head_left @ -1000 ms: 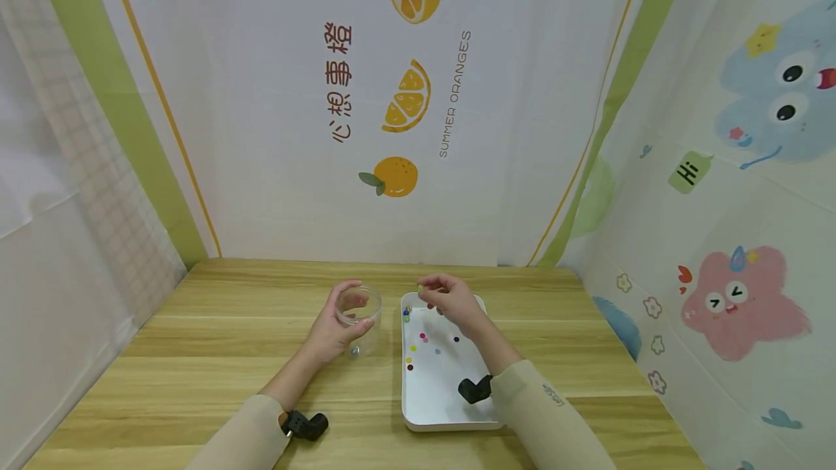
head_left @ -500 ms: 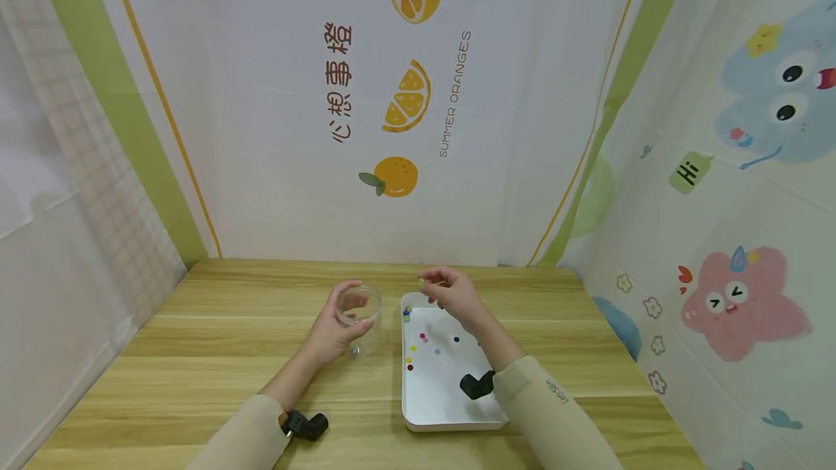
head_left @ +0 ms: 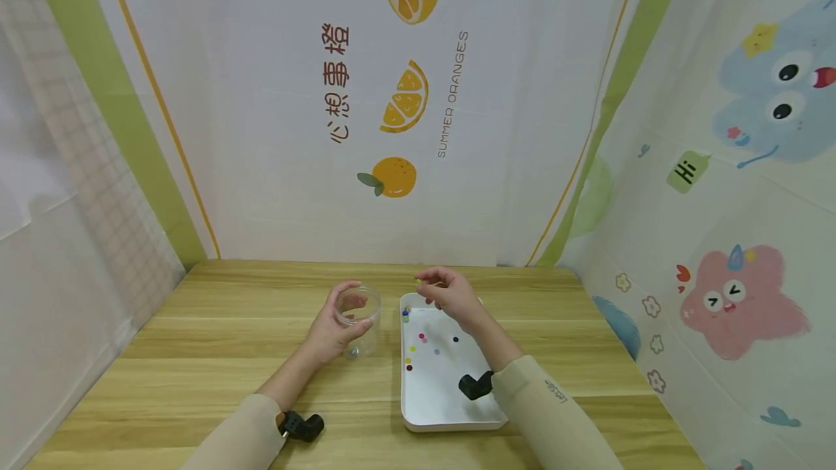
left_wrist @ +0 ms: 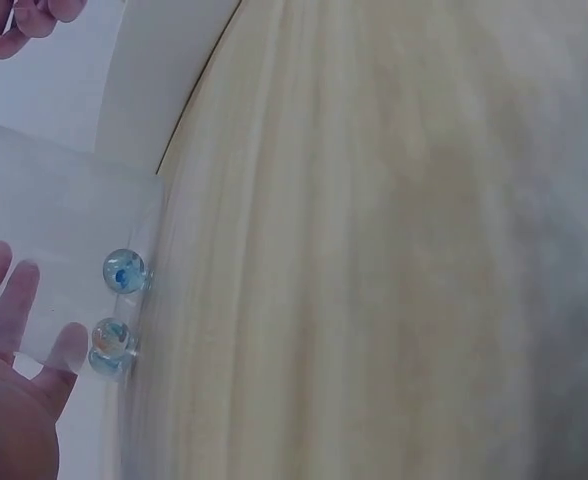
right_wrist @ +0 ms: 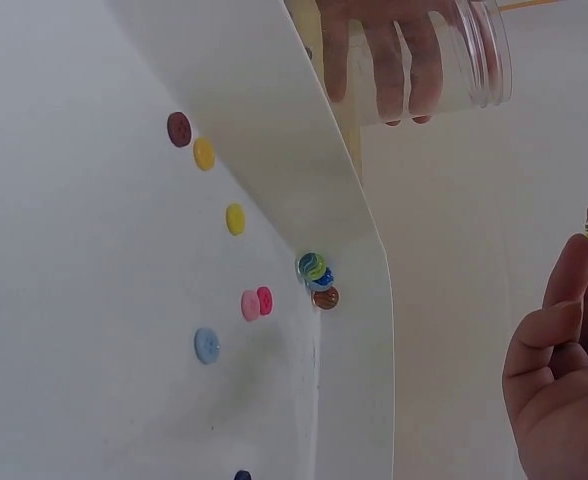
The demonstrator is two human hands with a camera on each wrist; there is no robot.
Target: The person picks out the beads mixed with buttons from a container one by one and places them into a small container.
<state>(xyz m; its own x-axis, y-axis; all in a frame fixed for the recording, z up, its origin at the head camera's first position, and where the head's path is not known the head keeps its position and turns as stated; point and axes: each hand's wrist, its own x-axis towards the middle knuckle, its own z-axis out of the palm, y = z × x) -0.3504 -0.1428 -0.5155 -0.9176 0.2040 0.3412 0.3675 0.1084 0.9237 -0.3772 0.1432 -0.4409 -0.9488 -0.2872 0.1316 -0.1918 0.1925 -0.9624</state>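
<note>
My left hand (head_left: 326, 332) grips a clear jar (head_left: 370, 341), its fingers and thumb wrapped round the upper wall below the uncovered rim. Several glass marbles (left_wrist: 124, 271) with blue and orange swirls lie at the jar's bottom in the left wrist view. My right hand (head_left: 459, 304) pinches a yellow-tinted marble (head_left: 419, 282) between thumb and fingertips, above the far end of a white tray (head_left: 457, 408). Inside that tray, a few swirled marbles (right_wrist: 314, 267) cluster against the wall by the far left corner.
Loose buttons lie about the tray floor: a dark red button (right_wrist: 179, 129), yellow buttons (right_wrist: 236, 219), pink buttons (right_wrist: 251, 305), a light blue button (right_wrist: 206, 345) and a dark blue button (right_wrist: 243, 475). A wooden table (head_left: 215, 354) carries everything, with a printed curtain (head_left: 274, 165) behind.
My right hand has risen slightly over the tray's far rim, still pinching the yellow-tinted marble. The left hand and jar stay in place; the head view has shifted a little.
</note>
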